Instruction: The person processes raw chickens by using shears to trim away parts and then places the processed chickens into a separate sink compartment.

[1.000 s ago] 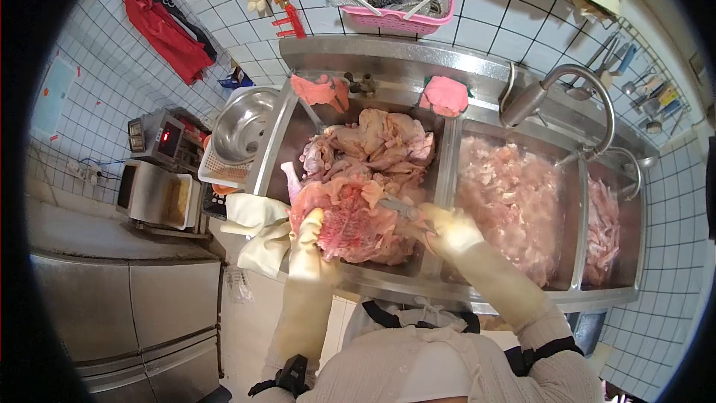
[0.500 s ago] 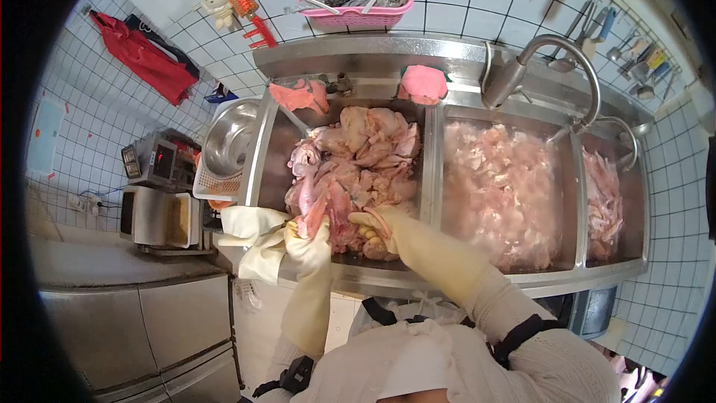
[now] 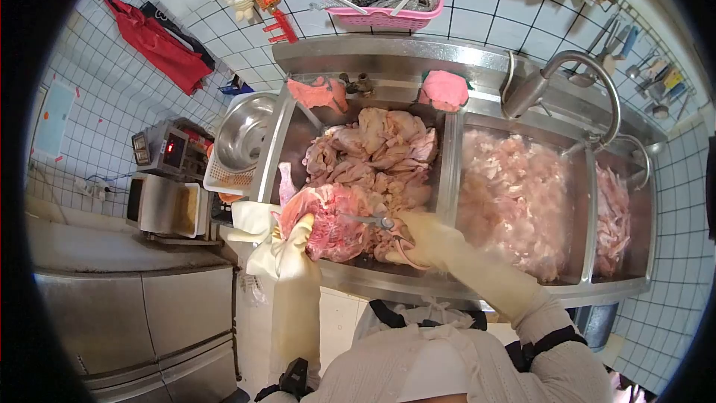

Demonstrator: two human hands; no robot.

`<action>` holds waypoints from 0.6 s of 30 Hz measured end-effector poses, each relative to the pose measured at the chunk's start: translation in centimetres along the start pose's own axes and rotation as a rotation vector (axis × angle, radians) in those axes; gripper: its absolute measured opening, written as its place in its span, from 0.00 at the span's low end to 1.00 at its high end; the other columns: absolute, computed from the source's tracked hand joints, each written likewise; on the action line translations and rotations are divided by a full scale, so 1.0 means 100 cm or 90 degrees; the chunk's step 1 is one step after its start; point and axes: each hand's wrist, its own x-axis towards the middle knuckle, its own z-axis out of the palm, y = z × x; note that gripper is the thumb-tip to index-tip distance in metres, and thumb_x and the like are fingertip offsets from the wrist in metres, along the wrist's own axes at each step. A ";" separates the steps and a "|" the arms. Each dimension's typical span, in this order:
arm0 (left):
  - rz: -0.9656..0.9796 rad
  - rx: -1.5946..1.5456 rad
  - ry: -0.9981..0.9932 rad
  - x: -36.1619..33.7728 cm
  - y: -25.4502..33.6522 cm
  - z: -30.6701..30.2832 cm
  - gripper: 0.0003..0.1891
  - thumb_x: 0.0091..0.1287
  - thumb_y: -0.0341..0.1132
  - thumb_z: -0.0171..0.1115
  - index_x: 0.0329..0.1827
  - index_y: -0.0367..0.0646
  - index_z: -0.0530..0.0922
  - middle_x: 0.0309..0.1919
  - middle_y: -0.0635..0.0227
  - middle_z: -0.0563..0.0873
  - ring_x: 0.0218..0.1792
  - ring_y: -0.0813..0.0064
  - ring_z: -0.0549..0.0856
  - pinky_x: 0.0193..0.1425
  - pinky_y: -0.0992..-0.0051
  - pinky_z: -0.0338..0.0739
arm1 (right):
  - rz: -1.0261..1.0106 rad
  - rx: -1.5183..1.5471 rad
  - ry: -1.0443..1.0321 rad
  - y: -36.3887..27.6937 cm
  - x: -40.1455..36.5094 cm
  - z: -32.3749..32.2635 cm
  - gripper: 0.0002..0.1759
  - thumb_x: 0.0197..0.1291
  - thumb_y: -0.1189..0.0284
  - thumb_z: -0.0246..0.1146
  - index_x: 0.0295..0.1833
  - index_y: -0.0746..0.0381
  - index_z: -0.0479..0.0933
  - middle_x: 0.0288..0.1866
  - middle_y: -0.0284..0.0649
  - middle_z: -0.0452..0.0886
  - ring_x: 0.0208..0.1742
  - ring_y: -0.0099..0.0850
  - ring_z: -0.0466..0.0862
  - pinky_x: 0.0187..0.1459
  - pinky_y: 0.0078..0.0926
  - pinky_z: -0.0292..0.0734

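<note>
My left hand [image 3: 289,245], in a cream rubber glove, grips a raw chicken [image 3: 332,218] by its left edge. The bird is spread open with its red inner side facing up. My right hand [image 3: 424,242], also gloved, is closed around the handles of a pair of scissors [image 3: 385,224]. Its metal blades point left over the opened chicken, their tips hard to make out against the flesh. Beneath both hands, several raw chickens [image 3: 373,153] lie heaped in the left basin of a steel sink [image 3: 451,172].
The middle basin holds chicken pieces [image 3: 514,201] in water, and the right one holds pale meat strips [image 3: 613,209]. A faucet [image 3: 608,86] arches over the divider. Pink cloths [image 3: 445,90] lie on the back ledge. Left of the sink stands a steel bowl [image 3: 242,134] in a white basket.
The chicken has been raised and turned so its opened red inside faces up. The scissors in my right hand now show over it. The whole view has shifted slightly.
</note>
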 end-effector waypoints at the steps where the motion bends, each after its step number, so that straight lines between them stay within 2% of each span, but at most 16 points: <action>1: -0.049 0.000 0.016 -0.002 0.005 0.002 0.24 0.59 0.26 0.70 0.60 0.31 0.77 0.53 0.59 0.85 0.50 0.69 0.86 0.54 0.67 0.83 | 0.010 0.017 0.058 0.000 0.000 0.003 0.37 0.51 0.54 0.77 0.62 0.61 0.74 0.51 0.47 0.82 0.52 0.45 0.83 0.56 0.35 0.78; 3: -0.097 0.000 0.032 -0.002 0.005 0.001 0.24 0.59 0.27 0.70 0.60 0.32 0.77 0.54 0.61 0.85 0.49 0.68 0.86 0.54 0.67 0.84 | 0.011 0.091 0.063 0.003 -0.005 0.000 0.38 0.51 0.56 0.78 0.63 0.61 0.73 0.52 0.46 0.82 0.53 0.45 0.83 0.56 0.36 0.78; 5: -0.135 -0.016 -0.008 -0.006 0.006 0.003 0.23 0.62 0.29 0.67 0.61 0.35 0.77 0.54 0.63 0.84 0.51 0.68 0.86 0.54 0.67 0.83 | 0.013 0.165 0.067 0.004 -0.006 -0.003 0.38 0.50 0.57 0.78 0.64 0.62 0.73 0.53 0.46 0.82 0.54 0.45 0.83 0.56 0.37 0.78; 7: -0.151 0.018 -0.013 -0.014 0.011 0.003 0.22 0.64 0.30 0.66 0.62 0.36 0.77 0.55 0.63 0.84 0.52 0.68 0.85 0.54 0.67 0.83 | -0.081 0.041 0.075 0.004 -0.004 -0.007 0.39 0.50 0.56 0.78 0.64 0.62 0.72 0.51 0.47 0.81 0.52 0.46 0.83 0.54 0.39 0.79; 8: -0.165 0.049 -0.016 -0.019 0.014 0.004 0.21 0.66 0.32 0.64 0.63 0.38 0.77 0.55 0.63 0.84 0.53 0.69 0.85 0.55 0.67 0.82 | -0.079 0.042 0.077 0.005 -0.008 -0.010 0.39 0.50 0.56 0.78 0.64 0.62 0.72 0.51 0.47 0.81 0.52 0.46 0.83 0.54 0.39 0.79; 9: -0.165 0.049 -0.018 -0.026 0.014 0.003 0.21 0.66 0.32 0.64 0.63 0.38 0.77 0.55 0.63 0.84 0.53 0.69 0.85 0.55 0.67 0.82 | -0.131 -0.055 0.143 0.008 -0.014 -0.014 0.39 0.50 0.57 0.78 0.63 0.61 0.71 0.48 0.48 0.81 0.50 0.47 0.82 0.52 0.40 0.78; 10: -0.026 0.116 -0.097 -0.034 0.012 0.001 0.21 0.67 0.33 0.62 0.63 0.38 0.77 0.55 0.63 0.84 0.54 0.70 0.84 0.56 0.67 0.81 | -0.184 -0.153 0.207 0.010 -0.018 -0.017 0.38 0.49 0.57 0.77 0.63 0.61 0.71 0.46 0.48 0.80 0.47 0.48 0.82 0.50 0.42 0.78; 11: 0.113 0.181 -0.175 -0.040 0.014 0.001 0.21 0.68 0.34 0.61 0.63 0.38 0.77 0.56 0.63 0.84 0.56 0.71 0.84 0.58 0.67 0.80 | -0.185 -0.153 0.206 0.013 -0.019 -0.018 0.38 0.49 0.57 0.77 0.63 0.61 0.71 0.46 0.48 0.80 0.47 0.48 0.82 0.50 0.42 0.78; 12: 0.115 0.181 -0.174 -0.039 0.020 0.002 0.21 0.68 0.34 0.61 0.63 0.38 0.77 0.56 0.63 0.84 0.56 0.71 0.84 0.58 0.67 0.80 | -0.192 -0.159 0.248 0.016 -0.021 -0.019 0.38 0.49 0.57 0.77 0.62 0.60 0.70 0.45 0.49 0.80 0.47 0.49 0.81 0.49 0.43 0.77; 14: -0.108 -0.067 -0.245 -0.035 0.034 0.007 0.22 0.65 0.28 0.61 0.63 0.36 0.76 0.56 0.60 0.84 0.56 0.69 0.83 0.61 0.68 0.77 | -0.198 -0.166 0.290 0.021 -0.024 -0.019 0.38 0.49 0.58 0.77 0.62 0.60 0.70 0.44 0.49 0.79 0.46 0.49 0.80 0.48 0.45 0.75; 15: -0.107 -0.068 -0.245 -0.037 0.035 0.007 0.22 0.65 0.28 0.61 0.63 0.36 0.76 0.56 0.60 0.84 0.56 0.69 0.83 0.61 0.68 0.77 | -0.216 -0.171 0.307 0.023 -0.027 -0.020 0.38 0.48 0.58 0.77 0.62 0.59 0.70 0.45 0.49 0.79 0.47 0.49 0.79 0.47 0.46 0.74; 17: 0.510 0.602 -0.273 -0.042 0.035 0.005 0.21 0.64 0.22 0.61 0.61 0.32 0.75 0.52 0.50 0.85 0.54 0.61 0.85 0.60 0.66 0.77 | -0.235 -0.174 0.324 0.024 -0.028 -0.022 0.38 0.47 0.59 0.77 0.62 0.59 0.70 0.46 0.49 0.78 0.48 0.49 0.79 0.47 0.47 0.74; 18: 0.509 0.602 -0.272 -0.041 0.031 0.002 0.21 0.64 0.22 0.61 0.61 0.32 0.75 0.52 0.50 0.85 0.54 0.61 0.85 0.60 0.66 0.77 | -0.257 -0.177 0.321 0.023 -0.028 -0.025 0.39 0.47 0.58 0.77 0.63 0.59 0.70 0.47 0.49 0.78 0.49 0.49 0.78 0.48 0.46 0.74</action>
